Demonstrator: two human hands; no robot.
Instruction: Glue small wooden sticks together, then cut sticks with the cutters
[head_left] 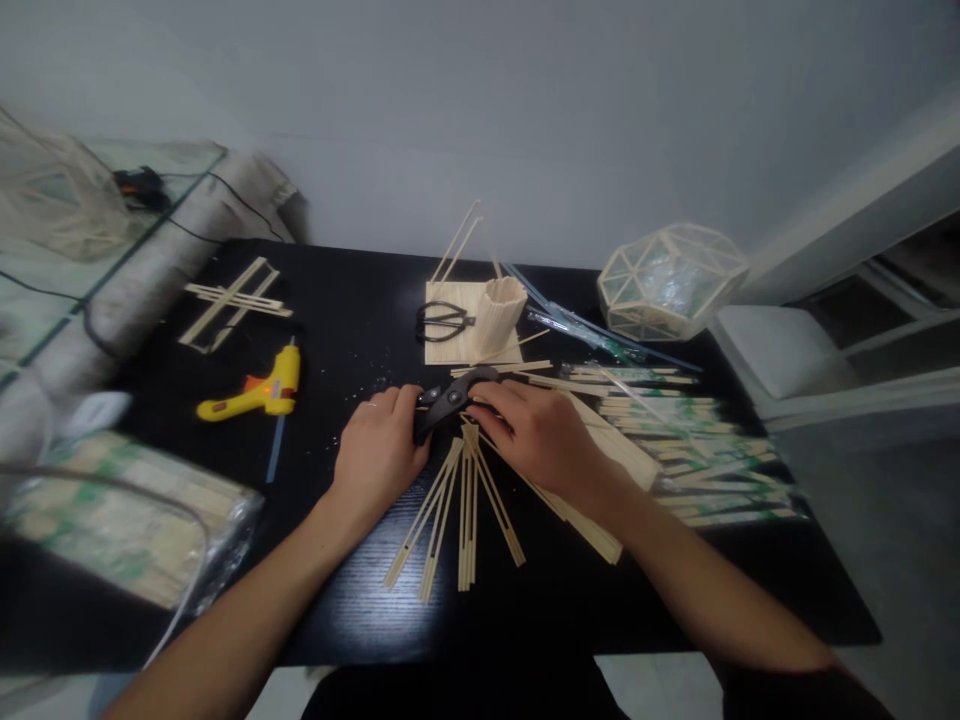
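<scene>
My left hand (379, 445) is closed around the left part of a black hand cutter (452, 398), whose pivot bolt shows. My right hand (536, 435) has its fingers pinched together at the cutter's right end; what lies between them is mostly hidden. Just below both hands, thin wooden sticks (466, 520) fan out across the black table. Behind the cutter, a square wooden board (450, 345) carries a round cup made of upright sticks (499, 315) and black-handled scissors (442, 322). A flat wooden panel (615, 445) lies partly under my right forearm.
A yellow glue gun (262, 388) and crossed sticks (236, 300) lie left on the table (330, 600). Bagged sticks stand at left (135, 515), with more stick bundles (690, 440) at right. A faceted wooden frame (671, 285) sits at the back right. A cable crosses the left side.
</scene>
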